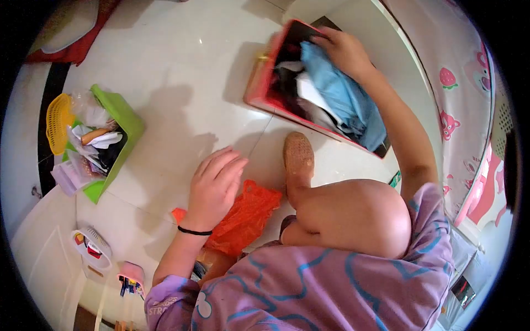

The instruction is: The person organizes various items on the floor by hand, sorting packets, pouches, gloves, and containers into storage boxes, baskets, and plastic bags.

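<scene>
A red-rimmed box (pixel 258 83) stands on the tiled floor at the upper right, holding folded clothes. Among them a light blue cloth (pixel 337 91) lies on top, beside white and dark pieces. My right hand (pixel 343 51) is at the box's upper edge, over the blue cloth; its fingertips are partly hidden, and I cannot make out what they grip. My left hand (pixel 215 182) hovers above the floor with its fingers extended and nothing in it. Just below and right of it lies a crumpled orange plastic bag (pixel 248 215).
At the left, a green bin (pixel 124 124) holds assorted items, with a yellow basket (pixel 58 124) against it. A white basket (pixel 94 248) and a pink container (pixel 131 271) are at the lower left. A patterned curtain (pixel 450 105) hangs at the right.
</scene>
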`<state>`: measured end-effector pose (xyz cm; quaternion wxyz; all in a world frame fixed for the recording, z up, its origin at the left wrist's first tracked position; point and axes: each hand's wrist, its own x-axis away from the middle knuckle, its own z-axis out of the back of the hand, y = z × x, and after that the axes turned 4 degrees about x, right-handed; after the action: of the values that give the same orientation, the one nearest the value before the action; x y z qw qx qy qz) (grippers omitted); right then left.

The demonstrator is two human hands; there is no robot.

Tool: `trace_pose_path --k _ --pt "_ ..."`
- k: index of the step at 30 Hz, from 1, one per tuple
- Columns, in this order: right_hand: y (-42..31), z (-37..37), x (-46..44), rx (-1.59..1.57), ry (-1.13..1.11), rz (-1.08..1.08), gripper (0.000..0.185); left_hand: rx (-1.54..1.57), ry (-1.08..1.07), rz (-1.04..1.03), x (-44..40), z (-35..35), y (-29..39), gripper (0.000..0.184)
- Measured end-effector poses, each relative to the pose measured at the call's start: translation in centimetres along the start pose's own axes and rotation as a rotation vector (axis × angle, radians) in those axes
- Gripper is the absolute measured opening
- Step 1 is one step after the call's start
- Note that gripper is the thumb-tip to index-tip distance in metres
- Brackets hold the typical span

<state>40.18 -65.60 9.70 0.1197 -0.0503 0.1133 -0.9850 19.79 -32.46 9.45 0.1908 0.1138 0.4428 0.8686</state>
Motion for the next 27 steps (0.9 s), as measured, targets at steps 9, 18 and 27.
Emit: trace_pose_path --k 9,18,27 --pt "-17.9 -0.9 -10.5 -0.552 0.081 0.598 0.030 -0.381 0.357 0.032 -3.8 4.6 -0.2 0.022" --pt "-13.3 1.0 0.6 -0.083 0.078 0.473 0.064 -0.378 0.559 0.037 -6.4 8.7 -1.1 0.052" --pt "-13.4 4.1 -1.9 -0.771 -0.078 0.160 0.027 -0.535 0.236 -0.005 -11.5 9.6 0.0 0.086"
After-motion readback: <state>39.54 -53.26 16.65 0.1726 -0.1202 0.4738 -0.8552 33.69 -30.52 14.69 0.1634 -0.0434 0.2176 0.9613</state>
